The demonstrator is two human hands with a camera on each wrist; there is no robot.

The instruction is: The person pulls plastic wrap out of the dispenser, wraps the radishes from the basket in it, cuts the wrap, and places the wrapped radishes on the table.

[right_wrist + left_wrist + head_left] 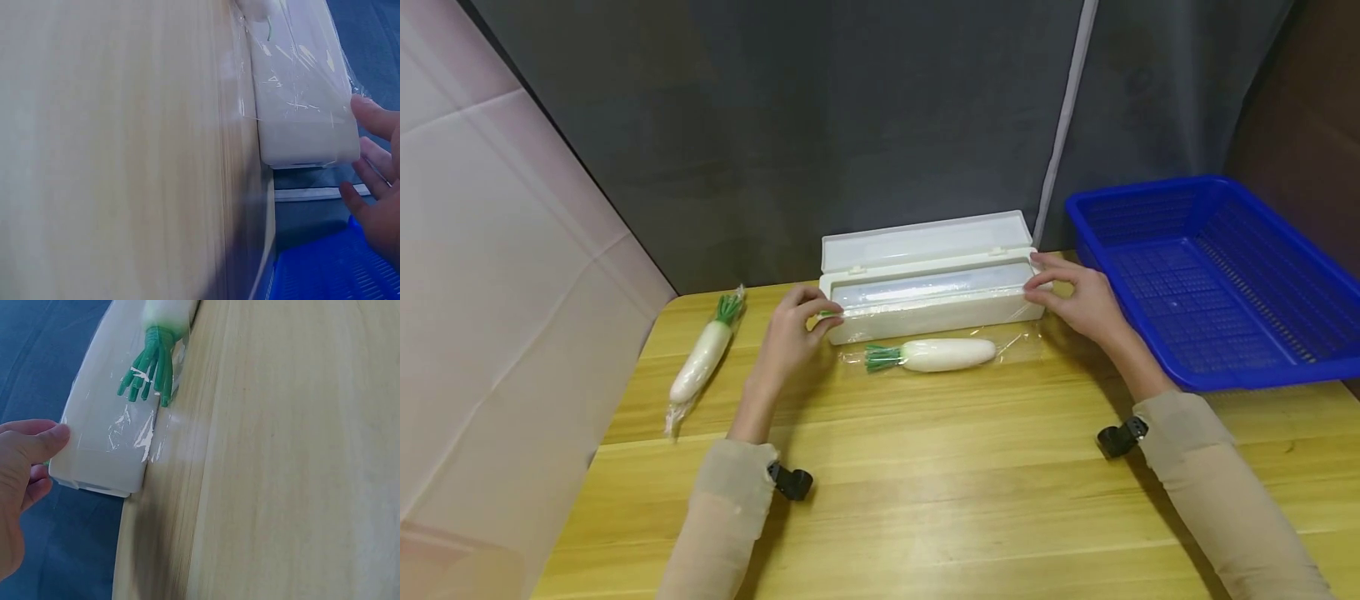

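A white cling film dispenser (936,315) stands with its lid (925,240) raised and tipped back. Clear film hangs down its front and reaches over a white radish with green tops (950,355), lying just before it. At the dispenser's left end my left hand (790,329) pinches a small green piece, apparently a slide cutter (829,314), between thumb and fingers. My right hand (1081,302) grips the opposite end, thumb on the front edge (369,115); film bunches beside that thumb. Whether the fingers also hold film is hard to tell.
Another radish (702,358), wrapped in clear film, lies at the table's left. A blue plastic basket (1247,379) occupies the right side, beside my right forearm. Behind the wooden table (925,483) hangs a dark grey curtain (760,133).
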